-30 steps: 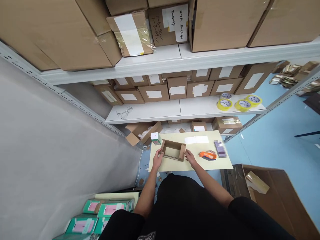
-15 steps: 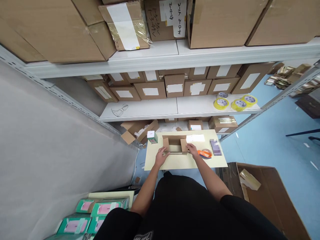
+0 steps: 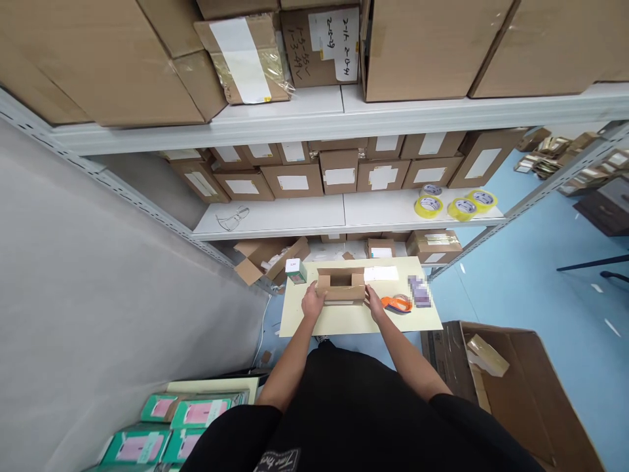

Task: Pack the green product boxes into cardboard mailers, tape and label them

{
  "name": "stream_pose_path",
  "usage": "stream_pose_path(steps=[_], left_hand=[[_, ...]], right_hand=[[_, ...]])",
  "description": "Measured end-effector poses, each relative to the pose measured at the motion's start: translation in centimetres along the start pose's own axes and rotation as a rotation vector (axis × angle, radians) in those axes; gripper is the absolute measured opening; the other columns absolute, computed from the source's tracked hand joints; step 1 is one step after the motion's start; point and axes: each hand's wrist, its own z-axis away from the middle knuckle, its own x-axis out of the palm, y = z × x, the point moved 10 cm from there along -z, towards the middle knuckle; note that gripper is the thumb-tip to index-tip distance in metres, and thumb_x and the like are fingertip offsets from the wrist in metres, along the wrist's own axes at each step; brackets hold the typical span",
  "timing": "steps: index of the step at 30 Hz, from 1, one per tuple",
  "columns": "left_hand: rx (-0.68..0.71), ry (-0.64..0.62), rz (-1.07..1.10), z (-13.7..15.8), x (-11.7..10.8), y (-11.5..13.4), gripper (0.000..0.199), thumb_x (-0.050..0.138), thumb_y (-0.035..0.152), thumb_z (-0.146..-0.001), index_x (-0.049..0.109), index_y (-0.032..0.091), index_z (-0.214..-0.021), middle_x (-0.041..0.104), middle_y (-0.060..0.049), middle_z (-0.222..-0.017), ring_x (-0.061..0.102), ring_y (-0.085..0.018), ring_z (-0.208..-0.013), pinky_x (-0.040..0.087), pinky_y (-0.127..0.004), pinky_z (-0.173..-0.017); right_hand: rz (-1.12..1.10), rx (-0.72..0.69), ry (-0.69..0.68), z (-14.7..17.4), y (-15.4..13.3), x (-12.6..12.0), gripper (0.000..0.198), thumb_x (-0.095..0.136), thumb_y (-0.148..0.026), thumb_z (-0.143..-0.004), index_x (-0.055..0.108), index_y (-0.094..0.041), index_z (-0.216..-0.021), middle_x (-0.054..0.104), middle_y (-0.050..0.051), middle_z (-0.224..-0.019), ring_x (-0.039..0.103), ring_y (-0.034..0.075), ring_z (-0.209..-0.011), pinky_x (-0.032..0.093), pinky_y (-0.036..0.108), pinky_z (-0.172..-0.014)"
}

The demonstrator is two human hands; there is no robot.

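Note:
A small brown cardboard box (image 3: pixel 341 294) sits on the cream tabletop (image 3: pixel 339 324), its top partly uncovered. Its short side flaps are folded in, and the long near flap leans over the opening. My left hand (image 3: pixel 313 301) grips the left near corner, and my right hand (image 3: pixel 374 305) grips the right near edge; some fingertips are hidden. Beyond my left hand stands a small white-and-green box (image 3: pixel 295 270). An orange tape dispenser (image 3: pixel 397 303) lies just right of my right hand, with a white paper (image 3: pixel 382 273) behind it.
A pixelated purple item (image 3: pixel 420 292) lies at the table's right. Yellow tape rolls (image 3: pixel 462 209) and glasses (image 3: pixel 232 218) rest on the middle shelf (image 3: pixel 295 219). A large open carton (image 3: pixel 531 387) stands on the floor at right; a grey wall (image 3: pixel 122 282) is at left.
The near flap has swung up and inward over the box opening. My hands have shifted to the box's sides. The whole view has moved slightly.

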Motion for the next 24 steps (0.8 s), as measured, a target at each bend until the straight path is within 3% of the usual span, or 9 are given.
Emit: stream_pose_path(steps=[4, 8, 11, 14, 16, 19, 22, 24], left_hand=[[-0.015, -0.039, -0.031, -1.9, 0.2, 1.3, 0.096, 0.074, 0.033, -0.084, 0.022, 0.031, -0.165, 0.036, -0.017, -0.164, 0.057, -0.037, -0.132, 0.048, -0.046, -0.105], [0.134, -0.16, -0.179, -3.9, 0.4, 3.9, 0.104, 0.082, 0.03, -0.077, 0.025, 0.034, -0.164, 0.001, -0.014, -0.175, 0.048, -0.044, -0.14, 0.049, -0.05, -0.104], [0.223, -0.197, -0.247, -4.3, 0.7, 4.9, 0.087, 0.083, 0.029, -0.076, 0.044, 0.03, -0.155, 0.003, -0.011, -0.176, 0.039, -0.045, -0.146, 0.044, -0.053, -0.111], [0.268, -0.22, -0.226, -3.4, 1.6, 4.5, 0.057, 0.074, 0.034, -0.085, 0.06, 0.027, -0.139, 0.025, -0.01, -0.172, 0.032, -0.043, -0.151, 0.036, -0.055, -0.119], [0.252, -0.25, -0.183, -2.8, 2.5, 3.4, 0.052, 0.069, 0.042, -0.088, 0.062, 0.028, -0.138, 0.038, -0.01, -0.167, 0.034, -0.04, -0.151, 0.035, -0.054, -0.119], [0.217, -0.357, -0.227, -2.7, 4.0, 1.7, 0.078, 0.074, 0.06, -0.078, 0.054, 0.029, -0.147, 0.032, -0.013, -0.169, 0.039, -0.043, -0.148, 0.038, -0.053, -0.116], [0.166, -0.538, -0.383, -3.0, 6.2, 0.5, 0.108, 0.078, 0.069, -0.065, 0.042, 0.025, -0.157, 0.009, -0.018, -0.174, 0.053, -0.047, -0.136, 0.045, -0.052, -0.108], [0.14, -0.571, -0.504, -3.3, 6.9, 0.2, 0.125, 0.083, 0.067, -0.057, 0.034, 0.019, -0.162, -0.005, -0.023, -0.172, 0.053, -0.051, -0.135, 0.046, -0.053, -0.106]], right_hand=[[0.067, -0.079, -0.051, 0.9, 0.1, 0.3, 0.075, 0.069, -0.07, -0.078, 0.06, -0.03, -0.142, 0.056, 0.011, -0.153, 0.063, 0.031, -0.128, 0.057, 0.043, -0.093], [0.021, -0.118, -0.036, 0.8, -0.1, 0.3, 0.073, 0.078, -0.06, -0.073, 0.064, -0.029, -0.138, 0.06, 0.012, -0.149, 0.063, 0.032, -0.127, 0.055, 0.047, -0.099], [0.048, -0.109, -0.024, 0.4, 0.0, 0.4, 0.072, 0.077, -0.058, -0.074, 0.064, -0.027, -0.137, 0.063, 0.012, -0.145, 0.06, 0.031, -0.132, 0.052, 0.047, -0.105], [0.1, -0.083, 0.004, 0.4, 0.7, 0.4, 0.075, 0.074, -0.058, -0.077, 0.06, -0.023, -0.141, 0.064, 0.015, -0.142, 0.063, 0.033, -0.129, 0.05, 0.049, -0.106], [0.142, -0.062, 0.043, 0.6, 1.5, 0.1, 0.077, 0.07, -0.06, -0.079, 0.056, -0.021, -0.144, 0.064, 0.017, -0.14, 0.065, 0.033, -0.124, 0.05, 0.05, -0.107], [0.222, -0.101, 0.151, 0.8, 1.7, -1.5, 0.077, 0.067, -0.06, -0.081, 0.054, -0.021, -0.146, 0.061, 0.017, -0.145, 0.059, 0.035, -0.132, 0.044, 0.052, -0.114], [0.312, -0.215, 0.292, 0.7, 0.1, -4.8, 0.072, 0.067, -0.052, -0.081, 0.056, -0.02, -0.144, 0.055, 0.015, -0.152, 0.046, 0.034, -0.146, 0.034, 0.05, -0.123], [0.373, -0.249, 0.377, 0.4, -0.9, -7.7, 0.068, 0.066, -0.044, -0.081, 0.056, -0.017, -0.143, 0.053, 0.015, -0.153, 0.039, 0.033, -0.15, 0.03, 0.048, -0.125]])
